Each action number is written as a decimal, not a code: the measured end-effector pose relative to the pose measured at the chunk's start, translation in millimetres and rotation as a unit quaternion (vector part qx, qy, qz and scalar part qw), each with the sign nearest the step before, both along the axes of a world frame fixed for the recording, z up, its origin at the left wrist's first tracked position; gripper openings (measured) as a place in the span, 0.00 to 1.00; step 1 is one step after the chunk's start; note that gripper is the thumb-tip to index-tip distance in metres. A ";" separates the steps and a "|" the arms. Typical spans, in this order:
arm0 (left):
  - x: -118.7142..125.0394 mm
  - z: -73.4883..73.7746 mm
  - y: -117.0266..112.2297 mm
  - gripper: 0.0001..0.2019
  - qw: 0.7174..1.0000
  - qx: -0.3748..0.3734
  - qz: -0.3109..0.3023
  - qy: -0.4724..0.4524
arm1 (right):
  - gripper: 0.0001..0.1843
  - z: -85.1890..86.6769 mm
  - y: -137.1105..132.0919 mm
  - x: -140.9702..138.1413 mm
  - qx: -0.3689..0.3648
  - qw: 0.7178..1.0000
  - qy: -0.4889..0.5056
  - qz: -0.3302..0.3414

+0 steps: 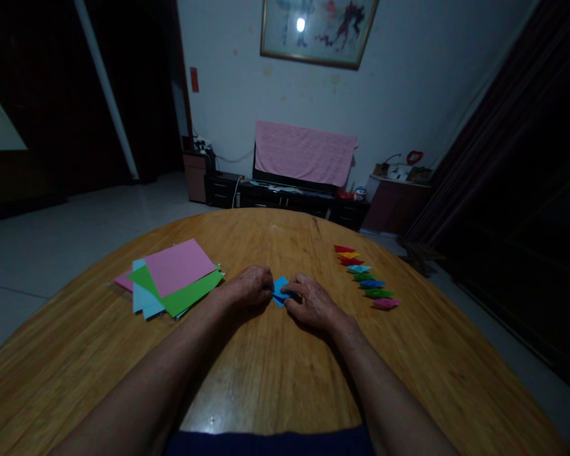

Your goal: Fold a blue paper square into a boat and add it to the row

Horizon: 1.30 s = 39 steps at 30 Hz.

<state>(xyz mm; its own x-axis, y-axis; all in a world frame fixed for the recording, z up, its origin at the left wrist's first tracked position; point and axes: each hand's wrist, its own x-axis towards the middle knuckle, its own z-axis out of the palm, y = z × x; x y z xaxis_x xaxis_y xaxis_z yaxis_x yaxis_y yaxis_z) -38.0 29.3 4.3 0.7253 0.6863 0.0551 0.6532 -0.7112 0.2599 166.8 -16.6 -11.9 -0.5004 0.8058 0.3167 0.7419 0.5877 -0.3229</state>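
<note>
A small blue folded paper lies on the wooden table, pinched between both of my hands. My left hand holds its left edge with the fingertips, and my right hand presses on it from the right. To the left of my left hand lies a loose stack of square coloured paper, with pink on top over green and light blue sheets. Several small folded paper pieces in mixed colours stand in a slanted row to the right of my right hand.
The rounded table edge curves away ahead, with a tiled floor beyond it. Farther off stand a low dark cabinet and a television covered by a pink cloth. A dark curtain hangs at the right.
</note>
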 end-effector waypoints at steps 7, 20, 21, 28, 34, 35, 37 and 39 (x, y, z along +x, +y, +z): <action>-1.7 -1.0 -0.4 0.14 0.999 0.009 0.026 0.020 | 0.10 4.1 2.0 -1.5 -0.013 1.000 -0.002 -0.006; 1.9 2.8 -2.8 0.14 0.996 -0.005 0.085 0.016 | 0.11 -5.0 8.1 -3.5 0.020 0.998 0.011 -0.061; 2.8 3.3 -3.2 0.14 0.995 -0.010 0.093 0.017 | 0.10 -5.1 8.4 -3.5 0.020 0.998 0.018 -0.063; 7.6 12.4 -7.6 0.14 0.989 -0.054 0.135 0.034 | 0.08 -3.7 10.0 -0.3 0.012 0.996 0.052 -0.073; 9.6 18.7 -11.0 0.14 0.986 -0.061 0.146 0.044 | 0.09 -4.8 14.2 1.7 -0.010 0.995 0.069 -0.078; 9.8 19.0 -11.0 0.14 0.986 -0.062 0.149 0.044 | 0.09 -5.0 14.9 1.7 -0.018 0.994 0.074 -0.083; 9.7 18.9 -10.5 0.13 0.985 -0.064 0.152 0.043 | 0.09 -5.2 15.8 1.7 -0.033 0.992 0.084 -0.092; 9.4 18.2 -9.8 0.14 0.985 -0.067 0.151 0.039 | 0.09 -5.5 16.4 1.9 -0.032 0.991 0.090 -0.097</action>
